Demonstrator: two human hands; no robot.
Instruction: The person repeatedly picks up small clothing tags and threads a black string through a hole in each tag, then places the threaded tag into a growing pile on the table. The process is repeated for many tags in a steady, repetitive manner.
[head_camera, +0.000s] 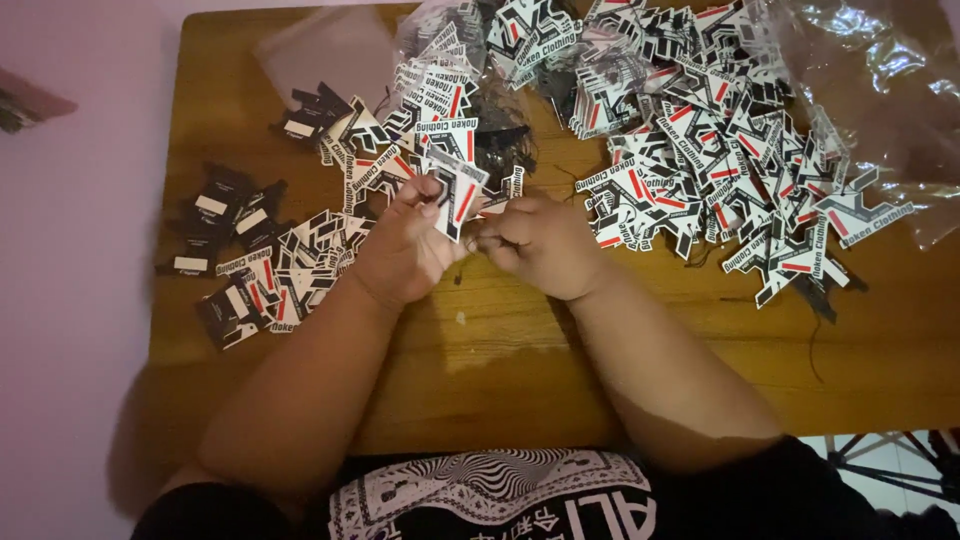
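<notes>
White tag (455, 200) pinched by left hand (405, 245) fingers (right hand (535, 240) apparently curled shut) above table (480, 350).

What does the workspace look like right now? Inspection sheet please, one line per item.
Surface: wooden table, bare strip along the near edge.
Job's things: one black, white and red card tag held up between both hands.
Clutter: big pile of matching tags at right; smaller pile at left, some face down; clear plastic bags at top right.
Hands: left hand pinches the tag; right hand is closed at its lower edge, fingers curled.
Cables: no cables; thin black strings among the tags.
Surroundings: pale pink floor at left; black metal frame at lower right.
</notes>
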